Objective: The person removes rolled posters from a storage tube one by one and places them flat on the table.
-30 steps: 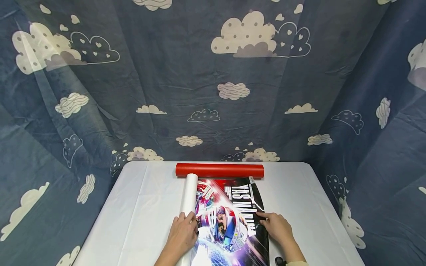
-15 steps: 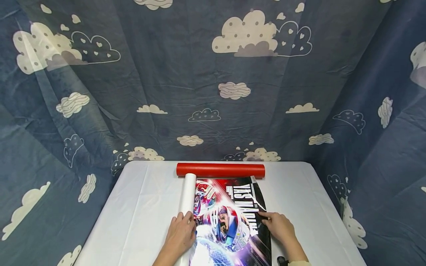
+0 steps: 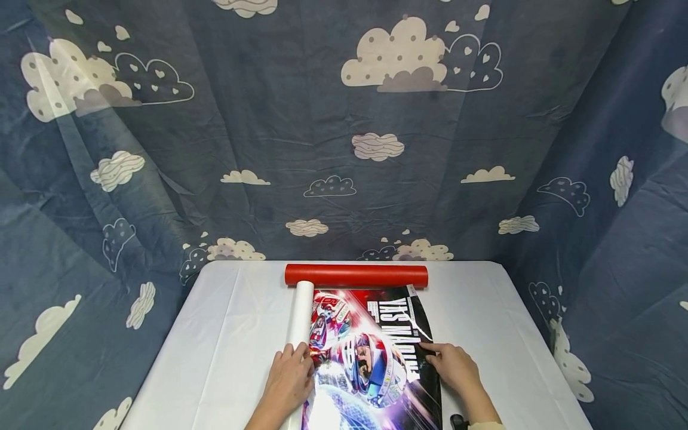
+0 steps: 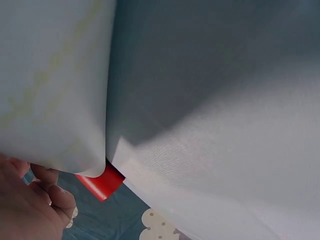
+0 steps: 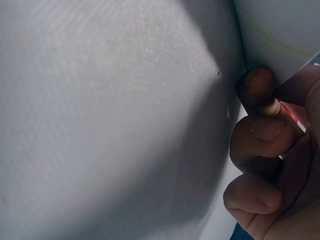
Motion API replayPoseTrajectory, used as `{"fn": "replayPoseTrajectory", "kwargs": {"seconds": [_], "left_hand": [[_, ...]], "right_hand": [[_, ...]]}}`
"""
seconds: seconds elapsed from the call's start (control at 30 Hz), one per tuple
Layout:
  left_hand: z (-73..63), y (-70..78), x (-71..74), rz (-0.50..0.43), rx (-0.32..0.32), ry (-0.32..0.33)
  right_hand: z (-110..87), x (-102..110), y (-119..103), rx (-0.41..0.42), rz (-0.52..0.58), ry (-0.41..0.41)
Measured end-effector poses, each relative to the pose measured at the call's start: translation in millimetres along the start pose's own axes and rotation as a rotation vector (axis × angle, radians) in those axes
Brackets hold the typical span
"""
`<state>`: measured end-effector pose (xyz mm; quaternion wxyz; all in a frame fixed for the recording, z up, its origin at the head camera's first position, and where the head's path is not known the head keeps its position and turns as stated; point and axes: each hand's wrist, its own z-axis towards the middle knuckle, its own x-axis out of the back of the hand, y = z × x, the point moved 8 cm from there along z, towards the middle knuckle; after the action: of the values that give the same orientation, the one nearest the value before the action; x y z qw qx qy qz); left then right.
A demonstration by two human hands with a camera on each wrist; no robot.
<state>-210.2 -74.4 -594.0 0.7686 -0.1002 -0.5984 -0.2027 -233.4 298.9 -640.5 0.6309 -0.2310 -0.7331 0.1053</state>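
Observation:
A glossy poster [image 3: 344,340] lies partly unrolled on the white table, printed with a racing helmet and large white letters. Its left part is still wound into a white roll [image 3: 304,310]. My left hand [image 3: 287,376] grips this roll from the left. In the left wrist view the roll's white back [image 4: 55,100] covers some of the fingers [image 4: 60,197]. At the poster's right edge, my right hand [image 3: 457,367] pinches the paper between thumb and index finger. The other fingers [image 5: 265,132] curl beneath, and the poster's pale underside [image 5: 280,30] shows in the right wrist view.
A red tube [image 3: 357,275] lies crosswise along the far edge of the white table [image 3: 242,334], just behind the poster. Dark blue cloth [image 3: 301,119] with cloud prints hangs at the back and sides. A black band [image 3: 458,421] sits at the right wrist.
My left hand and the white roll have shifted slightly left, baring more of the printed picture. My right hand has drifted a little to the right with the poster's edge.

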Motion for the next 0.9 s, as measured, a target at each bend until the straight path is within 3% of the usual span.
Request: {"fn": "replayPoseTrajectory", "kwargs": {"seconds": [0.4,0.63,0.9], "left_hand": [[-2.1,-5.4,5.9,0.031,0.001,0.075],[-3.0,-10.2,5.0,0.080,0.003,0.069],[-4.7,-15.3,7.0,0.074,0.021,0.052]], "right_hand": [[0.3,4.5,4.8,0.017,0.002,0.001],[0.1,8.7,11.4,0.001,-0.008,0.005],[2.1,9.9,14.9,0.008,-0.007,0.006]]}}
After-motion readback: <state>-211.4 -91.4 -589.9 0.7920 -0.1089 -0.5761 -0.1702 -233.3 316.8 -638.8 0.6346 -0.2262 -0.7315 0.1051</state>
